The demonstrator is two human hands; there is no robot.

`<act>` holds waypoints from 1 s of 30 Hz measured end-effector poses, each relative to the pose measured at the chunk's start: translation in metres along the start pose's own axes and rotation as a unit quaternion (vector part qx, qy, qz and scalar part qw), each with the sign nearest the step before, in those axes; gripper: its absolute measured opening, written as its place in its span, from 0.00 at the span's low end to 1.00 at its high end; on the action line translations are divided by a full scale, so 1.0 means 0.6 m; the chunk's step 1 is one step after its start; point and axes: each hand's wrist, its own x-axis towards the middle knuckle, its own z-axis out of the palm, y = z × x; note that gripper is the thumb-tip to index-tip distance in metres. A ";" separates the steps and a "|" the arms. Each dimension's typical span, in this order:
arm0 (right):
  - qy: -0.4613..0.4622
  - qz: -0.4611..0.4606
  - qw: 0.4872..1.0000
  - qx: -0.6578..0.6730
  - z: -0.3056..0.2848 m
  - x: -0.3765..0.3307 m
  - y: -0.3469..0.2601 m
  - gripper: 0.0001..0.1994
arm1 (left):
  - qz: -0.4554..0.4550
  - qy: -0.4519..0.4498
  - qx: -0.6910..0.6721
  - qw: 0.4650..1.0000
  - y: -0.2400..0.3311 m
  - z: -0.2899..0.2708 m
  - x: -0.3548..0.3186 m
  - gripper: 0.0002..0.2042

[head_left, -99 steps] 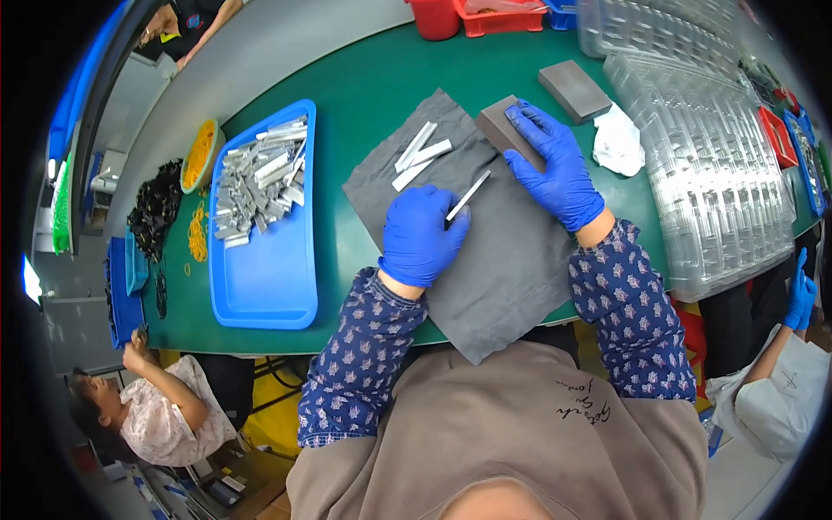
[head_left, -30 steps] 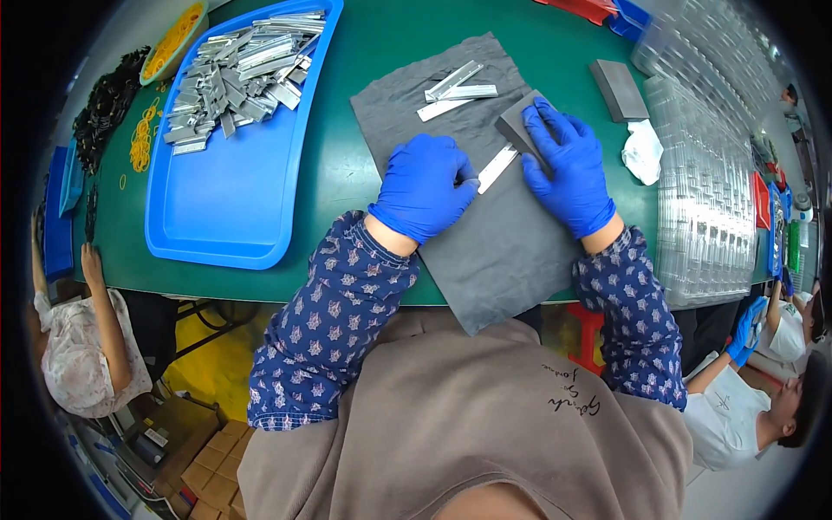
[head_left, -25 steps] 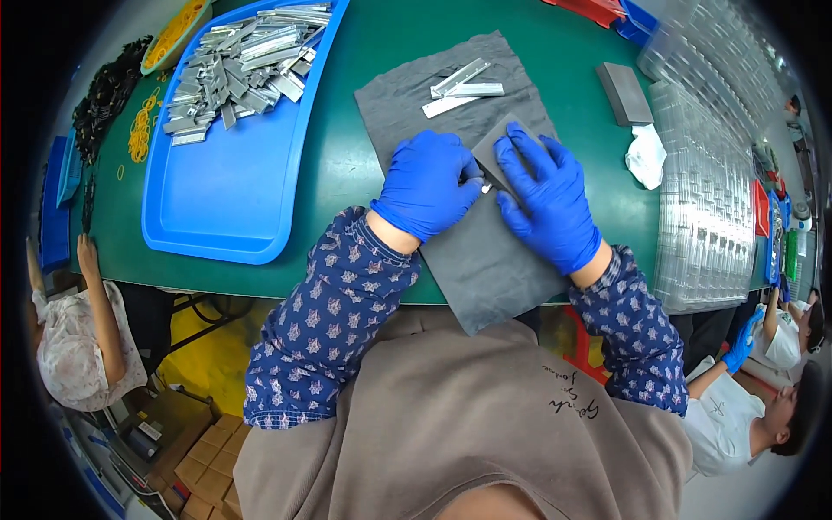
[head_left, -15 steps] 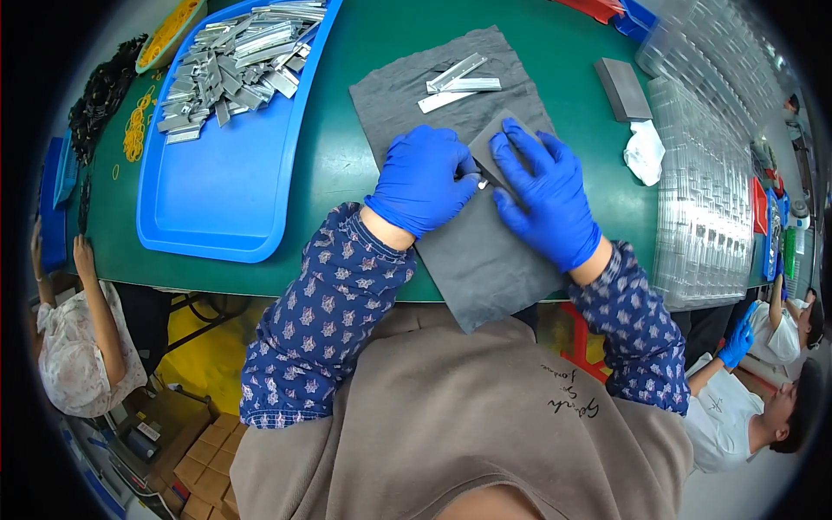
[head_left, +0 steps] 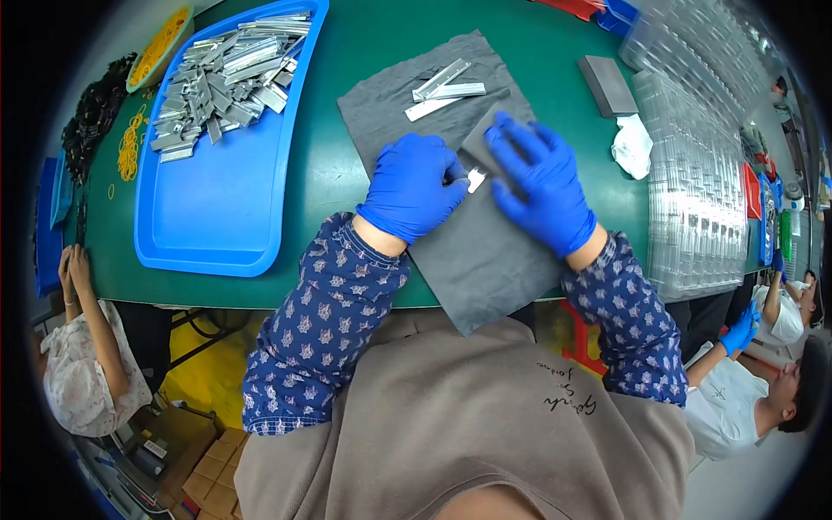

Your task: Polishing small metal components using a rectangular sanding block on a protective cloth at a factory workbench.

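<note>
My left hand (head_left: 409, 186), in a blue glove, is closed over the dark cloth (head_left: 494, 269). A small shiny metal piece (head_left: 476, 180) pokes out beside its thumb and fingertips; the rest is hidden by the hand. My right hand (head_left: 544, 191), also gloved in blue, lies over a grey rectangular block (head_left: 477, 139), its fingers across the top and slightly blurred. That block rests just beyond the metal piece's visible end. Farther up the cloth, several flat metal strips (head_left: 446, 90) lie crossed over one another.
Left of the cloth, a blue tray (head_left: 208, 217) holds a heap of metal strips (head_left: 221, 82). Yellow bands (head_left: 130, 147) lie beyond it. At right are another grey block (head_left: 607, 85), a crumpled white wad (head_left: 632, 147) and stacked clear plastic trays (head_left: 693, 191). Co-workers sit at both sides.
My right hand and the block have slid slightly away from me across the cloth. More of the metal piece's end shows beside my left hand. The whole view has shifted a little.
</note>
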 end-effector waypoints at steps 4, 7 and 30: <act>0.041 0.032 0.999 -0.001 0.015 0.006 0.072 0.29 | 0.010 -0.011 -0.006 1.000 -0.002 0.009 0.008 0.07; 0.084 0.031 0.995 0.049 -0.002 0.008 0.085 0.28 | 0.020 -0.021 -0.018 0.999 -0.009 -0.005 0.007 0.07; -0.017 -0.011 0.999 0.040 -0.013 -0.037 -0.015 0.31 | -0.002 -0.031 0.051 0.998 -0.002 -0.010 0.006 0.06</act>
